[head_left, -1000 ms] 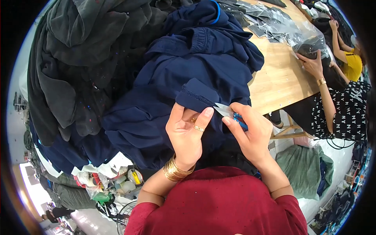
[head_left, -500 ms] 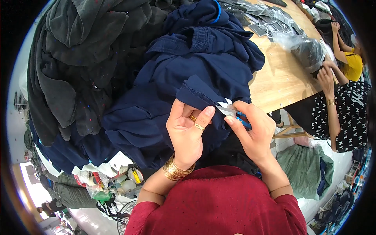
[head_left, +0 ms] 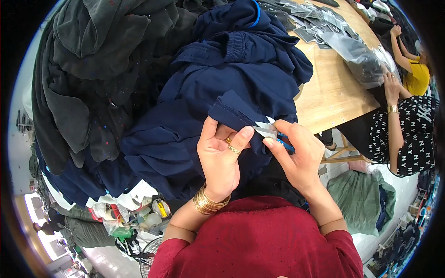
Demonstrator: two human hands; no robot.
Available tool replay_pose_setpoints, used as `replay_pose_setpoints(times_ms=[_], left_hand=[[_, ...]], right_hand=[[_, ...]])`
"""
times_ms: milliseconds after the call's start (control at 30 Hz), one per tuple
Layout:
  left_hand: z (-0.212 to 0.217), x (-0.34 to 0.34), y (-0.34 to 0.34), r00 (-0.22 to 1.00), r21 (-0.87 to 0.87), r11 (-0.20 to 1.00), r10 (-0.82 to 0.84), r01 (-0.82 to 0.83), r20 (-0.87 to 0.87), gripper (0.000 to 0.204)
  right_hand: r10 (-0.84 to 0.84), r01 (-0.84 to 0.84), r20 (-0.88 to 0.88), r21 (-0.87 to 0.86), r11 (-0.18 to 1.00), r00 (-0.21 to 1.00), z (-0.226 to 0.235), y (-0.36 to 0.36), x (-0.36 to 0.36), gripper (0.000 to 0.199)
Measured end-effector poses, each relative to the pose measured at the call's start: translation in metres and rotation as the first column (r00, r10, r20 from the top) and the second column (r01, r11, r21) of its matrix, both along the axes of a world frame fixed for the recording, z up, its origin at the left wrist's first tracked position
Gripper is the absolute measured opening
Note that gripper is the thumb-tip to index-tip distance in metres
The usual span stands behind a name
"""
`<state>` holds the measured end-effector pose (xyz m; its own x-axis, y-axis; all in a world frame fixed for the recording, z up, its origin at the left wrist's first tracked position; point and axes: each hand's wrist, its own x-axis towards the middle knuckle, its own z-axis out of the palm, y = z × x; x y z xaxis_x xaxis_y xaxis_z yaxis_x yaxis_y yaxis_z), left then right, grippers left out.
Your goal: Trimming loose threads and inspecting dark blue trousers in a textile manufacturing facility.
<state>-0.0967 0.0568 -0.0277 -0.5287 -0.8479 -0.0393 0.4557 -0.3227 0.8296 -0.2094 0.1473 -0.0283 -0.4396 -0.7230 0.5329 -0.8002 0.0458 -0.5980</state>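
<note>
My left hand [head_left: 219,155] pinches the stitched hem [head_left: 235,110] of a navy garment between thumb and fingers, the hem folded over the fingertips. In my right hand [head_left: 301,150] is a pair of thread snips [head_left: 266,131] with pale pointed blades and a blue handle. The blades are parted and meet the hem's edge right beside my left thumb. Most of the handle is hidden in my palm. The rest of the navy garment [head_left: 194,120] spreads in folds under and beyond both hands.
Dark grey garments [head_left: 92,69] are heaped at the left. On the wooden table [head_left: 320,97] lie dark packages in clear plastic [head_left: 320,23]. At the right a co-worker in a patterned black top [head_left: 408,139] handles a plastic bag [head_left: 361,65]. A green cloth bundle [head_left: 357,199] rests on the floor.
The snips have shifted slightly left along the hem, while my left hand keeps its hold nearly still. At the right, the co-worker's hands and the plastic bag have moved.
</note>
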Motion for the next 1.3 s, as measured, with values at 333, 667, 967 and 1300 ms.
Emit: replay_pose_setpoints(times_ms=[333, 667, 967, 1300], left_hand=[[0.001, -0.001, 0.006, 1.000, 0.066, 0.998, 0.010, -0.010, -0.009, 0.040], [-0.001, -0.009, 0.002, 1.000, 0.022, 1.000, 0.020, -0.020, 0.002, 0.038], [0.007, 0.007, 0.002, 0.999, -0.064, 0.998, -0.013, 0.016, 0.036, 0.029], [-0.005, 0.002, 0.002, 0.993, -0.104, 0.994, -0.044, 0.033, -0.108, 0.039]], right_hand=[[0.000, 0.000, 0.088, 0.000, 1.000, 0.996, 0.002, 0.001, 0.006, 0.025], [-0.023, 0.018, 0.181, 0.029, 0.999, 0.983, 0.006, -0.004, 0.003, 0.023], [-0.060, 0.046, 0.272, 0.059, 0.997, 0.961, 0.002, 0.000, 0.017, 0.019], [-0.052, 0.029, 0.307, 0.076, 0.997, 0.950, 0.001, 0.002, 0.015, 0.018]])
